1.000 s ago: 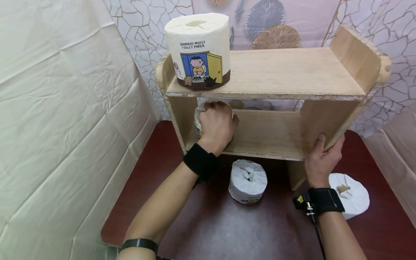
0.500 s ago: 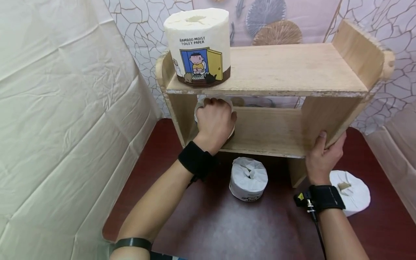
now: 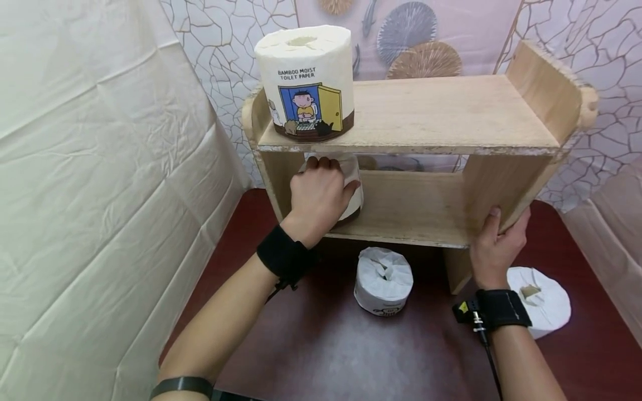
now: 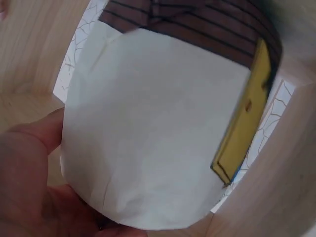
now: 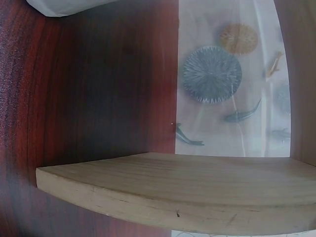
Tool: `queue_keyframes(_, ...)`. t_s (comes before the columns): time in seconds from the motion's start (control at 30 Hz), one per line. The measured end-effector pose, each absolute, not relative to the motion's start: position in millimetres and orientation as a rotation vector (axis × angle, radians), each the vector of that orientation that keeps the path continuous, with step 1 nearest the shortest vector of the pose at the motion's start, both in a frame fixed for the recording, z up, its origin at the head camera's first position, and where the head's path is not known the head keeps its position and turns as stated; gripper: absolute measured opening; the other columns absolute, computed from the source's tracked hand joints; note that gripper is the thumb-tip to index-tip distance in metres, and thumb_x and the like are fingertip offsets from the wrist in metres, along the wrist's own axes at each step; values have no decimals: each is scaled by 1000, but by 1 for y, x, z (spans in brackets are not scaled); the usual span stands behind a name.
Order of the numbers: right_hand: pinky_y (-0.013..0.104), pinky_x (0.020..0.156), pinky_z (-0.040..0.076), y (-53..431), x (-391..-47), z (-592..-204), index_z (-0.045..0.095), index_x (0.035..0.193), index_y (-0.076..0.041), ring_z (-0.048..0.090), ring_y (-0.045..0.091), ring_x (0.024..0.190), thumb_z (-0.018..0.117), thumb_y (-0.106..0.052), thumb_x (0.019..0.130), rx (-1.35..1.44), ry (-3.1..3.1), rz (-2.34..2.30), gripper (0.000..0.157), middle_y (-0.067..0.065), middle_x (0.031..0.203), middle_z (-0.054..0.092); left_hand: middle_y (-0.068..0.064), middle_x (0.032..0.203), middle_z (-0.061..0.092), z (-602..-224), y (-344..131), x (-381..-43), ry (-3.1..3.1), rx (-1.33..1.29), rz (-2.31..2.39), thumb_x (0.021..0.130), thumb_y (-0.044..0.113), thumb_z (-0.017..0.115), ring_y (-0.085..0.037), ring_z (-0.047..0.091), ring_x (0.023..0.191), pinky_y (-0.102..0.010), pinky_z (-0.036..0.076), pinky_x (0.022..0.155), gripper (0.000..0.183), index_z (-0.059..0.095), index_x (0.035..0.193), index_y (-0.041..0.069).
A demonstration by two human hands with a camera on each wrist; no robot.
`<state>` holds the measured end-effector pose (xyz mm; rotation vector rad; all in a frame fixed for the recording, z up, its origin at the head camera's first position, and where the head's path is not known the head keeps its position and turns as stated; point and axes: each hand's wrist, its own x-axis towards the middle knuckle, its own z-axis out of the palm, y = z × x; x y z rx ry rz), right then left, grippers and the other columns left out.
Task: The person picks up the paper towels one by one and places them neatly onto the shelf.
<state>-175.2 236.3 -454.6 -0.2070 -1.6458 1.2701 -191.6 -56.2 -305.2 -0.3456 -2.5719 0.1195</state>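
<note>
On the middle level of a wooden shelf (image 3: 446, 111), at its left end, stands a wrapped toilet paper roll (image 3: 354, 195). My left hand (image 3: 317, 197) grips this roll from above and in front, fingers over its top and thumb along its side. Close up in the left wrist view, the roll (image 4: 143, 123) shows a plain white side, a brown band and a yellow door print. My right hand (image 3: 499, 248) holds the front edge of the shelf's right side panel, thumb on the inner face. The right wrist view shows a wooden panel (image 5: 197, 190) but no fingers.
A larger-looking toilet paper roll (image 3: 306, 83) stands on the top board's left end. Another roll (image 3: 383, 281) sits on the dark red table (image 3: 351, 356) below the shelf. A third roll (image 3: 544, 303) is beside my right wrist. Cream fabric (image 3: 110, 167) rises on the left.
My left hand has turned and shifted left on the roll, uncovering more of the roll's right side. The left forearm has swung left. My right hand keeps its hold on the panel.
</note>
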Motion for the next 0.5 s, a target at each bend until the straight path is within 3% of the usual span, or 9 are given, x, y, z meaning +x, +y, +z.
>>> queue_keyframes(0.2, 22, 98, 45, 236, -176, -455, 54, 151, -20, 63, 12, 121, 57, -26, 107, -200, -1650, 1271, 44, 15, 136, 68, -6, 85, 66, -309, -67, -192, -2514, -441, 126, 101, 57, 65, -27, 66, 87, -38, 50, 55, 50, 73, 94, 9)
queue_keyframes(0.5, 22, 101, 45, 237, -179, -456, 53, 152, -19, 63, 12, 122, 56, -25, 107, -227, -1645, 1261, 46, 13, 138, 67, -8, 102, 73, -312, -83, -192, -2495, -586, 96, 102, 53, 66, -30, 65, 101, -42, 51, 77, 48, 75, 114, 7)
